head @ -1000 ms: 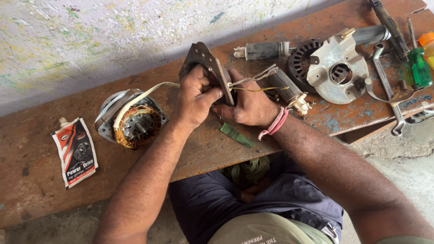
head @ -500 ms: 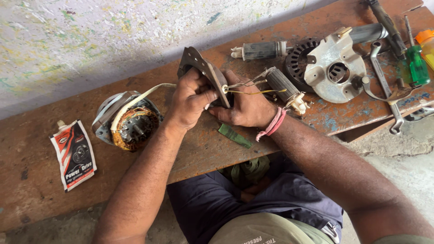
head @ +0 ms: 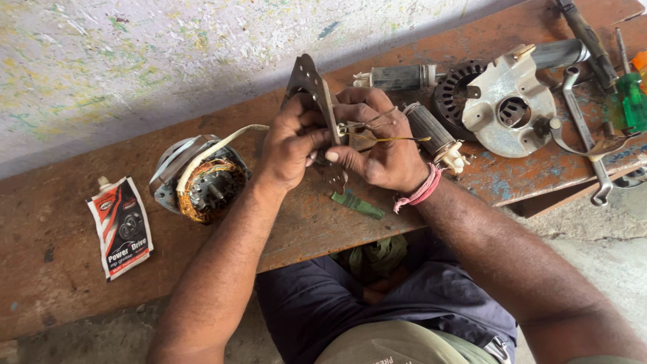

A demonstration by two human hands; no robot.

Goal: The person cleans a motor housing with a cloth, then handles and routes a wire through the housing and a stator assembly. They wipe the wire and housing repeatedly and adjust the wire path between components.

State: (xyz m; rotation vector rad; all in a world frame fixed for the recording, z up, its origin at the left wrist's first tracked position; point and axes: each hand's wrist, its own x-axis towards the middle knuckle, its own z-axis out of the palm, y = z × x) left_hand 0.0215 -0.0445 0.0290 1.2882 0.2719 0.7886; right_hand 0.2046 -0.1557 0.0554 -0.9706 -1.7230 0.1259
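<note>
So I'm watching from the head view and the biggest thing here is the long rusty bench point(head: 303, 229), which runs under both hands and everything else. Off past the left-hand fingers, near the left forearm, sits a motor with copper windings point(head: 202, 182), a white strap looping off it toward the fingers. Out beyond the right-hand knuckles there's a grey metal housing point(head: 509, 101) lying on a dark ringed core point(head: 453, 94), with a wrench point(head: 583, 128) and a green-handled screwdriver point(head: 630, 94) further out that way. Left hand point(head: 290, 145) has its fingers curled tight around a dark metal plate point(head: 306, 84), which stands up on edge between the two hands, sticking up above the fingertips. Right hand point(head: 377, 145) is pinched shut on the thin wires point(head: 377, 135) coming off that plate, thumb tip right against the left thumb. Just behind the right-hand fingers is a small ribbed cylinder point(head: 431, 131) with a white end. A little green strip point(head: 357, 204) lies just below the fingertips. Way out past the motor lies a glue sachet point(head: 121, 226).
</note>
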